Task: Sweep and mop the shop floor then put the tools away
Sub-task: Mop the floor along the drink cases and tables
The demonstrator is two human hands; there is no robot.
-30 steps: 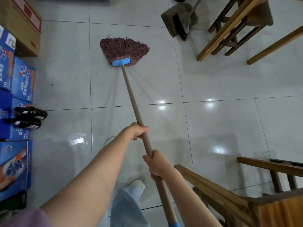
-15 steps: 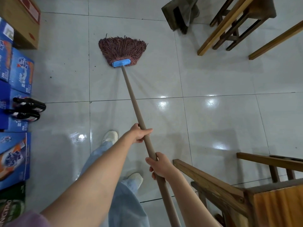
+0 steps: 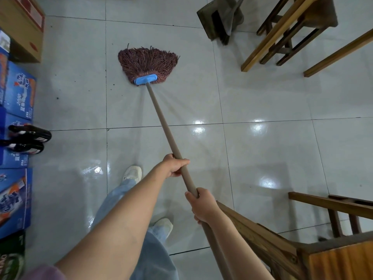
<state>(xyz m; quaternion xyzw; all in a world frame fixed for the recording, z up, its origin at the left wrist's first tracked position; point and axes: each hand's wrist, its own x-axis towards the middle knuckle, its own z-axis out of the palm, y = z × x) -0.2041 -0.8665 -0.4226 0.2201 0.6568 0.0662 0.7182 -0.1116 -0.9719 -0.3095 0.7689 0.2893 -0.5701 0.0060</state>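
The mop [image 3: 148, 64] lies fanned flat on the tiled floor [image 3: 262, 150], its handle [image 3: 161, 120] slanting back to both hands: the left hand [image 3: 175, 165] grips it higher up, the right hand [image 3: 202, 205] lower down, fingers curled round it. A dustpan [image 3: 220, 19] stands beyond, near wooden benches [image 3: 282, 35]. Boxes [image 3: 19, 91] line the left edge, two bottles [image 3: 28, 139] lying on them. A wooden chair [image 3: 282, 247] sits just beside the right arm.

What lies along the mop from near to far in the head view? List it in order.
Right hand → left hand → bare handle → blue clamp → mop strands spread on the floor.
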